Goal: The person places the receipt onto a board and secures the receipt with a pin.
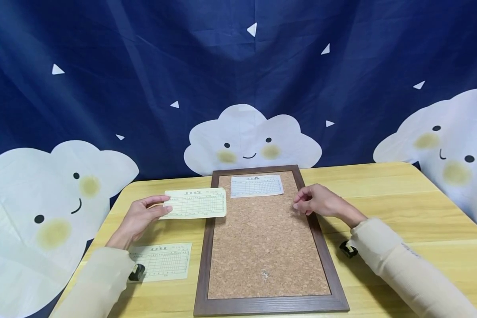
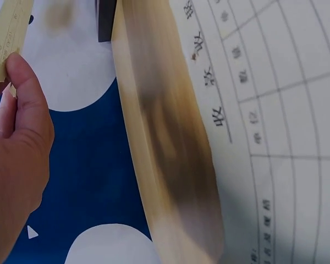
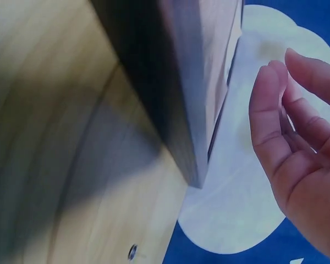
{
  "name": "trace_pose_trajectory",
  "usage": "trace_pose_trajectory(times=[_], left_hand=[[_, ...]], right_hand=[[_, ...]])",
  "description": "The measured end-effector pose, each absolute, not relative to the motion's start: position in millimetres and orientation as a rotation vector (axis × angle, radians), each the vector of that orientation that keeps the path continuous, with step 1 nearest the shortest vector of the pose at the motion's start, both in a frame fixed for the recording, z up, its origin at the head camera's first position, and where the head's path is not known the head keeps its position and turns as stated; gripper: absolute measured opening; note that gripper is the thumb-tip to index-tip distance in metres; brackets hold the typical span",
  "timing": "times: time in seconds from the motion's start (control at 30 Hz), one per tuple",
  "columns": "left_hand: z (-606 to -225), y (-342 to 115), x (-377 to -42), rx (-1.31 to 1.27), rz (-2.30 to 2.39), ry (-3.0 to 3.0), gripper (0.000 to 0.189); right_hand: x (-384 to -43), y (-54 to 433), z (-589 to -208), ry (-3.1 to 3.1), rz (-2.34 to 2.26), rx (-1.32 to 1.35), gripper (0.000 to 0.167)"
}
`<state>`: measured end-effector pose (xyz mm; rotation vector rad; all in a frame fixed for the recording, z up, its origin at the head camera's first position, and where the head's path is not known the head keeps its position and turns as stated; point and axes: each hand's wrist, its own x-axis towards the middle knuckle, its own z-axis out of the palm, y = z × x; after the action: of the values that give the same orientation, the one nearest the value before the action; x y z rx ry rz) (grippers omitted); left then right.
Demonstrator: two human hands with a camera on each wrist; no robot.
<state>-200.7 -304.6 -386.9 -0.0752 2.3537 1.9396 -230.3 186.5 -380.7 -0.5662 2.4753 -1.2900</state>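
Observation:
My left hand [image 1: 143,214] pinches the left edge of a pale yellow receipt slip [image 1: 194,203], a printed form with a grid. The slip is held over the left side of a cork board [image 1: 266,238] in a dark wooden frame. A white form sheet [image 1: 256,186] lies at the top of the cork. Just beside the frame's upper right is my right hand [image 1: 319,201], its fingers loosely bent and the thumb near the fingertips. Nothing shows between those fingers in the right wrist view. Another pale form sheet [image 1: 167,263] lies on the table under my left forearm.
A small cluster of clear bits [image 1: 265,275] sits low on the cork; its kind is unclear. The wooden table [image 1: 389,198] carries the board. A small round metallic thing [image 3: 133,252] is on it, right of the frame. Behind hangs a blue cloth [image 1: 151,79] with clouds.

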Motion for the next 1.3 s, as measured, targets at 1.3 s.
trace_pose_trajectory(times=[1.3], left_hand=[[-387.3, -288.4, -203.8, -0.038, 1.96, 2.328, 0.048]], right_hand=[[-235.7, 121.4, -372.0, 2.385, -1.4, -0.656, 0.008]])
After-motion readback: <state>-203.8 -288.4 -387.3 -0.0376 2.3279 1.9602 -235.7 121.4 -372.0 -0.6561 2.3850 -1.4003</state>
